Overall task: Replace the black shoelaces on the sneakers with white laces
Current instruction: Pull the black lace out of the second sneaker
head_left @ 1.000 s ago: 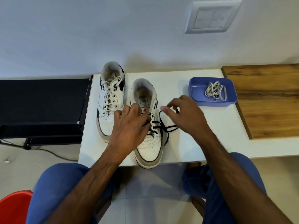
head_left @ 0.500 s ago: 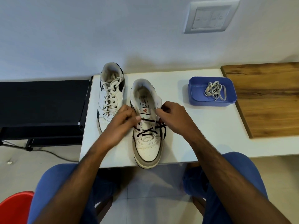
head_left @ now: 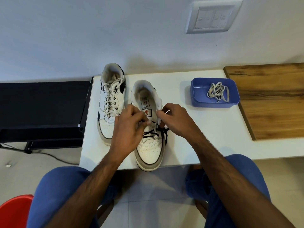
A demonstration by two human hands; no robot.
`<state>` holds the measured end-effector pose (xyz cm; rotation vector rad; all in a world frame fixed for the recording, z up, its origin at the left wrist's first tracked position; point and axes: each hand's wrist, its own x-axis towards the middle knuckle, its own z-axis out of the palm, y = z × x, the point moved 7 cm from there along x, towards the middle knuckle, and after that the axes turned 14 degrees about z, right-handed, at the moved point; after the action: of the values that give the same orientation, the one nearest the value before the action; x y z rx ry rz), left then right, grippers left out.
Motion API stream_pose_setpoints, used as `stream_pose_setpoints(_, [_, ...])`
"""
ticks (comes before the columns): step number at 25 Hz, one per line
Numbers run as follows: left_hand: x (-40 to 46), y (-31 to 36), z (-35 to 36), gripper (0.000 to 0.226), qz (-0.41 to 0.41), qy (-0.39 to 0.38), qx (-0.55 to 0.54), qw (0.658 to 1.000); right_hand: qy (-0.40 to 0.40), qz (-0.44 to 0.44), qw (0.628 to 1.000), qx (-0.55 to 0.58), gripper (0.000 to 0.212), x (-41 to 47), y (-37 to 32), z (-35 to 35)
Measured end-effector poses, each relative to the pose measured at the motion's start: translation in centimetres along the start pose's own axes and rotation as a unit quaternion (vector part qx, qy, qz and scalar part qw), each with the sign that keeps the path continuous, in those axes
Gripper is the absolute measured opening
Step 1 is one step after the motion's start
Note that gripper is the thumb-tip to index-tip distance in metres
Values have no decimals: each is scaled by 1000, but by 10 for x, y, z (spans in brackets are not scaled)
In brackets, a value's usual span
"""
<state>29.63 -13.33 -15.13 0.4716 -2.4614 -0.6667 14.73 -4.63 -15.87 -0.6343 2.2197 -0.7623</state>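
Landmark: the blue tray (head_left: 195, 96) on the white table (head_left: 205, 137); every place below is told from it.
Near shoe: the sneaker with the black lace (head_left: 153, 134) sits well to the left of the blue tray and closer to the person, toe at the table edge.
Far shoe: the other sneaker (head_left: 111, 104) stands further left of the tray, just beside the first one, and it already has a white lace (head_left: 111, 97) in it.
Spare lace: one more white lace (head_left: 218, 92) lies bunched inside the tray.
Left hand: the left hand (head_left: 130, 130) has its fingers curled over the left side of the lace holes and seems to pinch the black lace (the fingertips hide the exact spot).
Right hand: the right hand (head_left: 176, 119) pinches the black lace at the right side of the holes.
Step now: I think the black lace is being pulled out, row by row.
How to do it well: loosen one crossing at a time, pull each end gently straight out of its hole, and hold the shoe steady so it does not slide off the table edge.
Still to do: the lower rows are still crossed with black.
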Motion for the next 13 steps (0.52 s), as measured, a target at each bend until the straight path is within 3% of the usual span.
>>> stream_pose_setpoints(1, [0, -11, -5, 10, -76, 66, -148, 984, -1, 3, 1000, 0, 28, 0, 1, 0])
stream_pose_setpoints(2, [-2, -23, -14, 9, -144, 154, -316, 925, -1, 6, 1000, 0, 29, 0, 1, 0])
stream_pose_setpoints(3, [-5, -32, -22, 10, -192, 234, -454, 838, -1, 7, 1000, -1, 28, 0, 2, 0])
stream_pose_setpoints(4, [-8, -38, -29, 13, -218, 284, -536, 764, -2, 6, 1000, -3, 28, 0, 1, 0])
stream_pose_setpoints(5, [-10, -41, -33, 16, -230, 302, -570, 729, -5, 5, 1000, -5, 27, 0, 0, 1])
stream_pose_setpoints(6, [-10, -40, -36, 18, -239, 295, -571, 728, -7, 3, 1000, -6, 27, 0, -1, 2])
stream_pose_setpoints(7, [-9, -34, -38, 16, -235, 264, -543, 762, -8, 1, 1000, -7, 28, 0, -2, 3])
stream_pose_setpoints(8, [-4, -27, -39, 11, -214, 209, -471, 829, -6, 0, 1000, -9, 29, -1, -3, 4])
stream_pose_setpoints(10, [5, -4, -31, 15, -87, 26, -221, 971, -1, 2, 1000, -11, 32, -2, -4, 3])
stream_pose_setpoints(11, [5, 7, -20, 22, -8, -59, -86, 995, 0, 3, 1000, -10, 32, -2, -4, 3])
stream_pose_setpoints(13, [1, 15, -6, 22, 88, -116, 72, 987, 1, 2, 1000, -11, 33, -2, -4, 3])
